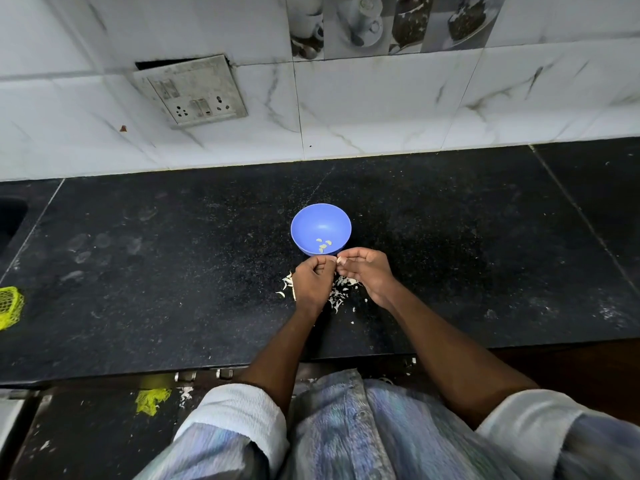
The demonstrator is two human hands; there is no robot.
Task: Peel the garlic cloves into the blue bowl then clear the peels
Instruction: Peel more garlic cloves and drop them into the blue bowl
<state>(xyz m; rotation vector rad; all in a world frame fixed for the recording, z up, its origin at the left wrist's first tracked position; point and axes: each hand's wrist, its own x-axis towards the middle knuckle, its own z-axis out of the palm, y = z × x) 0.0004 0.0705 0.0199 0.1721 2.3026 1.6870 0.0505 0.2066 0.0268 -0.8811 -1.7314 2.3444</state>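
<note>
Pinching, apparently, a garlic clove: left hand, right hand.

On the black counter, the left hand and right hand are meeting fingertip to fingertip just near of the blue bowl (peeled cloves are lying inside), pinching something too small to identify; peels are lying beneath them.

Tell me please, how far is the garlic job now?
Done: a few peeled cloves lie in the blue bowl. In hand: the left hand and right hand meet at the bowl's near rim, pinching something small, probably another clove. Left: the peels scattered on the counter are not cleared.
</note>
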